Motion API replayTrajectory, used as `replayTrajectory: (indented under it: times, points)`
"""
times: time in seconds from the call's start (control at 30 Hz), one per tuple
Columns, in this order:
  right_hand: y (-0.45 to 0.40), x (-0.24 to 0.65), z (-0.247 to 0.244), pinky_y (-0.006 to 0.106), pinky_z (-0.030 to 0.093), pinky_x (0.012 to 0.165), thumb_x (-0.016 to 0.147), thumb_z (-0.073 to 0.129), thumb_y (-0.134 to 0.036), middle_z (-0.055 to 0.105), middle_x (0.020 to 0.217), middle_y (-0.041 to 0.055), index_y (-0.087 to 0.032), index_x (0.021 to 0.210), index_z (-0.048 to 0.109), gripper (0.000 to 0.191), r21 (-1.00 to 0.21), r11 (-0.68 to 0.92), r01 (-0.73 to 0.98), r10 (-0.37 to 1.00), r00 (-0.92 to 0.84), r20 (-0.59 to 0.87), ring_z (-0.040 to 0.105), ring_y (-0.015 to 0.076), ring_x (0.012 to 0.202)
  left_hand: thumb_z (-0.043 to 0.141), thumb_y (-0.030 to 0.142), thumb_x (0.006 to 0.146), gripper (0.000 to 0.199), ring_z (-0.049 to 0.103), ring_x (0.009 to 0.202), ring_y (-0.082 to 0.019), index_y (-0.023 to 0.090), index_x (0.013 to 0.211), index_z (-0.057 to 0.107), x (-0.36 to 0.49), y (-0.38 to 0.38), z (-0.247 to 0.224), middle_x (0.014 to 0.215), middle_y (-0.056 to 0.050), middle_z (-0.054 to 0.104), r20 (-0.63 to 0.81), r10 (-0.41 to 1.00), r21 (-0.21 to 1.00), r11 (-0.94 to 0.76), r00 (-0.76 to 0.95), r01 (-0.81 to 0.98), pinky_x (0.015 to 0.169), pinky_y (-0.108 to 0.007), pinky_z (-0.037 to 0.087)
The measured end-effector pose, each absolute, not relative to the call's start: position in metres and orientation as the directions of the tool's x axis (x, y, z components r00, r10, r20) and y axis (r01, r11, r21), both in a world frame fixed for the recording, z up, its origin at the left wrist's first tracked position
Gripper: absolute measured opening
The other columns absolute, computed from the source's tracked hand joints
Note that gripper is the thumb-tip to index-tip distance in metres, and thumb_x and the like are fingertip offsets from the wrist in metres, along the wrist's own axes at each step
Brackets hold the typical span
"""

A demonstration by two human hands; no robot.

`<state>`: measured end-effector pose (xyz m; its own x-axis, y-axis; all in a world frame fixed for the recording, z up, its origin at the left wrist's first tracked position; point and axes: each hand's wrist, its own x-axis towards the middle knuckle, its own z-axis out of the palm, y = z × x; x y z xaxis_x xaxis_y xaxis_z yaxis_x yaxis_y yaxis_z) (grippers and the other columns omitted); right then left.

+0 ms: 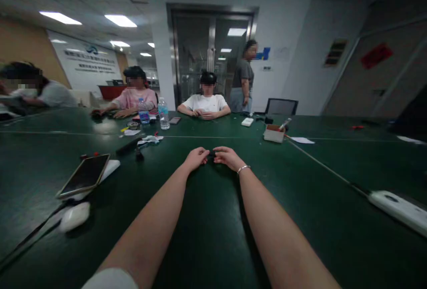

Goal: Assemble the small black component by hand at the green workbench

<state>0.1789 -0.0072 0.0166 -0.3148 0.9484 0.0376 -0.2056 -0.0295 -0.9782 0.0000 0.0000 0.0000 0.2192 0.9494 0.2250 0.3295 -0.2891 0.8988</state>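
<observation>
Both of my arms reach forward over a dark green table [207, 235]. Between my fingertips is a small black object [211, 153], too small to make out. My left hand [196, 158] pinches its left side, and my right hand [227, 157], with a silver bracelet at the wrist, has its fingers closed round the right side. The two hands are a short gap apart, joined by the object.
At the left lie a phone [86, 175], a white case [75, 217] and a black strap. Farther off stand two bottles [163, 113] and a small box [274, 133]. A power strip [400, 211] lies right. Several people are across the table.
</observation>
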Motion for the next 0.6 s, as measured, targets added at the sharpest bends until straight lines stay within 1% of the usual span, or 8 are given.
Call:
replayTrajectory:
  times: [0.13,0.27,0.4,0.5,0.6]
  points:
    - [-0.0085,0.1811,0.0146,0.023,0.057,0.06,0.074,0.056,0.002,0.066,0.065,0.0039,-0.011,0.095,0.058,0.025,-0.979,-0.032,-0.201,0.946,-0.321,0.035,0.066,0.0122,0.055,0.047,0.05,0.079,0.035,0.055,0.05,-0.011,0.016,0.075,0.054,0.002,0.0009,0.0,0.059,0.0,0.058,0.241,0.949,0.893,-0.299,0.204,0.337,0.051,-0.023,0.043]
    - [-0.0089,0.1812,0.0139,0.024,0.057,0.061,0.076,0.059,-0.003,0.065,0.065,0.0033,-0.011,0.095,0.057,0.021,-0.978,-0.018,-0.206,0.944,-0.326,0.051,0.066,0.0122,0.055,0.047,0.05,0.079,0.035,0.057,0.053,-0.012,0.016,0.079,0.056,0.003,-0.0004,0.0004,0.06,0.0,0.059,0.239,0.954,0.887,-0.29,0.182,0.358,0.053,-0.024,0.044]
    - [-0.0082,0.1796,0.0138,0.024,0.057,0.059,0.078,0.062,-0.008,0.065,0.066,0.0036,-0.012,0.091,0.056,0.015,-0.98,-0.009,-0.199,0.946,-0.321,0.056,0.066,0.0123,0.054,0.051,0.045,0.078,0.031,0.057,0.054,-0.011,0.018,0.09,0.056,0.0032,-0.0034,0.0011,0.064,0.001,0.058,0.272,0.95,0.891,-0.309,0.154,0.334,0.054,-0.023,0.044]
    - [-0.008,0.1787,0.0143,0.024,0.057,0.058,0.078,0.062,-0.008,0.064,0.066,0.0036,-0.012,0.09,0.056,0.014,-0.979,-0.017,-0.205,0.952,-0.303,0.047,0.066,0.0127,0.054,0.053,0.041,0.079,0.028,0.056,0.055,-0.011,0.018,0.094,0.056,0.0029,-0.005,0.0019,0.066,0.001,0.057,0.271,0.943,0.898,-0.319,0.192,0.302,0.053,-0.023,0.043]
    - [-0.0083,0.1786,0.015,0.025,0.058,0.058,0.078,0.062,-0.007,0.065,0.069,0.0046,-0.012,0.089,0.056,0.014,-0.976,-0.027,-0.214,0.958,-0.286,0.036,0.066,0.0133,0.054,0.056,0.032,0.077,0.025,0.056,0.058,-0.01,0.016,0.096,0.057,0.0024,-0.0061,0.0034,0.068,0.001,0.057,0.277,0.937,0.903,-0.33,0.215,0.275,0.055,-0.022,0.043]
